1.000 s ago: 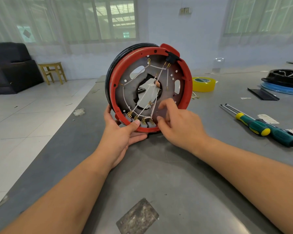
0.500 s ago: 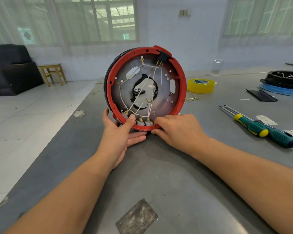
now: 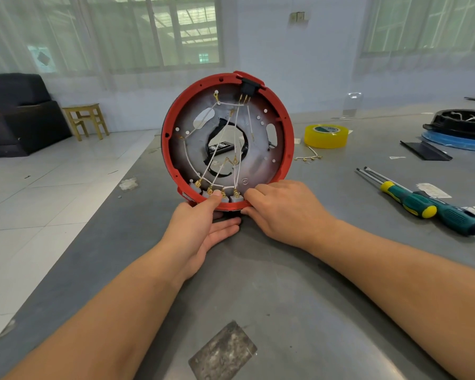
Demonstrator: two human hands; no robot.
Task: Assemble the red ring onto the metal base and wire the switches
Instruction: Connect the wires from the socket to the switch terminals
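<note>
Red ring (image 3: 287, 124) sat on metal base (image 3: 261, 163), whole thing stood up on edge, flat face toward you, near left edge of bench (image 3: 313, 297). Switches (image 3: 232, 198) sat in row at bottom of ring, white wires (image 3: 237, 138) ran up from them. Your left hand (image 3: 200, 229) held bottom rim, thumb pressed on switches, fingers flat under it. Your right hand (image 3: 283, 209) gripped rim just right of switches, fingers curled. Both hands were close; left thumb was nearest. Screwdrivers (image 3: 422, 204) lay far off right.
</note>
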